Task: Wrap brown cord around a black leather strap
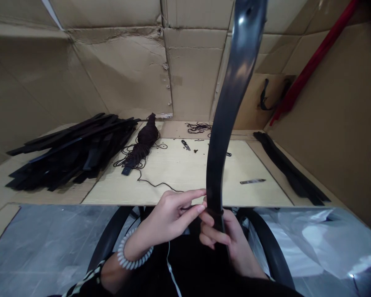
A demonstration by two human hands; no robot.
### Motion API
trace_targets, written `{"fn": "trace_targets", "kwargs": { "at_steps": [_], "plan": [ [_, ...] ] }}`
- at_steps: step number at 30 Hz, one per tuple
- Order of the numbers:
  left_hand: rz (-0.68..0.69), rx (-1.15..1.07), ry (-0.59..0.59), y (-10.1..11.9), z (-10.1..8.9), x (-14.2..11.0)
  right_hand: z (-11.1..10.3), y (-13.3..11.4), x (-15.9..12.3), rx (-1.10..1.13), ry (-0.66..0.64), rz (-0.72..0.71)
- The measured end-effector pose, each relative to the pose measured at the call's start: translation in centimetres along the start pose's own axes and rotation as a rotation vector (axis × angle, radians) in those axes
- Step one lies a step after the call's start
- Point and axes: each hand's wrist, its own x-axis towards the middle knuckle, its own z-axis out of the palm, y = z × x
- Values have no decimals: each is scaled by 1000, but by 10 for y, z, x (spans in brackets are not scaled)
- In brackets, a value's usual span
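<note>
A long, slightly curved black strip [227, 111], smooth and glossy, rises almost upright above the table's front edge. My right hand [236, 243] is closed around its lower end, fingers wrapped across the front. Just left of the strip, my left hand [170, 216] is closed in a pinch, its fingertips next to the strip's edge. A thin dark cord [156, 182] runs from a wound cord bundle [145, 142] on the table to my left hand, and a bit of it shows between the fingers. Around the strip, just above my right fingers, there seems to be a turn of cord.
Many black strips lie heaped [80, 148] at the left. Small thread snips [186, 144], a pointed blade [252, 181] and loose cord pieces [198, 128] lie on the table [173, 165]. More dark strips [289, 169] rest at right. Cardboard walls [120, 70] enclose the back and sides.
</note>
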Motion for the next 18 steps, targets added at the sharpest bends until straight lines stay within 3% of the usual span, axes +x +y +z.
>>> {"fn": "trace_targets", "kwargs": {
  "at_steps": [4, 9, 18],
  "plan": [
    [56, 60, 80, 1, 1, 1, -8, -5, 5, 34, -119, 96],
    [-18, 17, 208, -2, 7, -3, -15, -9, 9, 48, -193, 162],
    [-24, 20, 201, -2, 3, -7, -21, -6, 10, 60, -182, 181]
  ]
}}
